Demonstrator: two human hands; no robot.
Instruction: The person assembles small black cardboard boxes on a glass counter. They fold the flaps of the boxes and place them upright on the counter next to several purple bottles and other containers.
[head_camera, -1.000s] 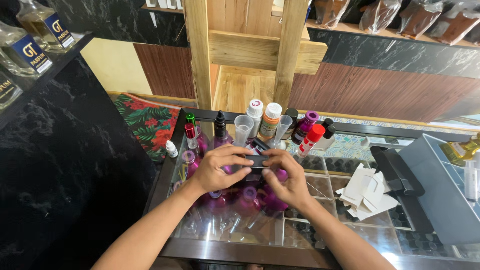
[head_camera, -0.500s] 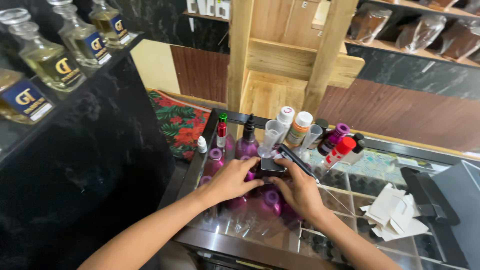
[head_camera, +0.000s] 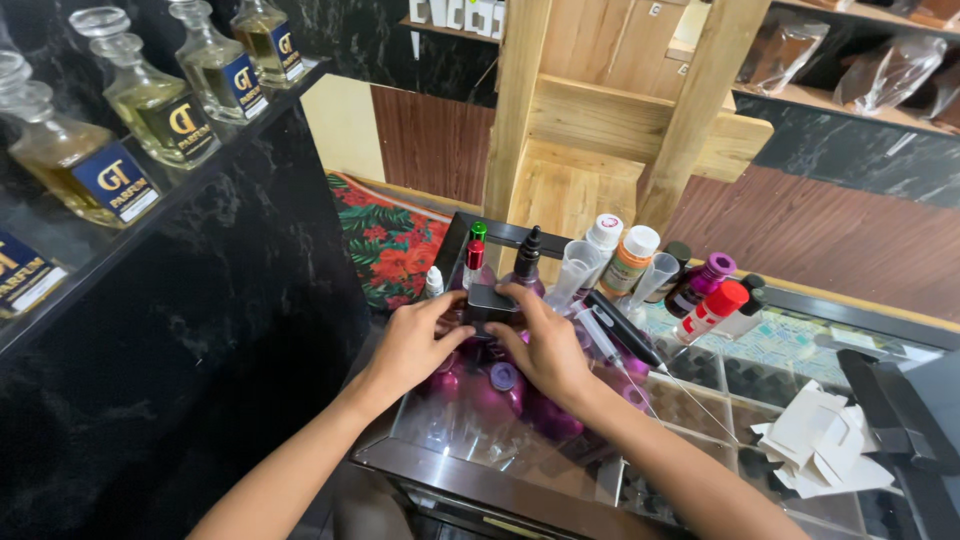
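apparently a small dark box (head_camera: 490, 300), partly hidden.

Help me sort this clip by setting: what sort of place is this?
Probably a perfume shop counter. Stoppered glass bottles of yellow liquid line a black shelf, small capped bottles crowd a glass display case, and both hands hold a small dark box.

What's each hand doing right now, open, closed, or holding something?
Left hand: closed on the small dark grey boxy object.
Right hand: closed on the same object from the other side.
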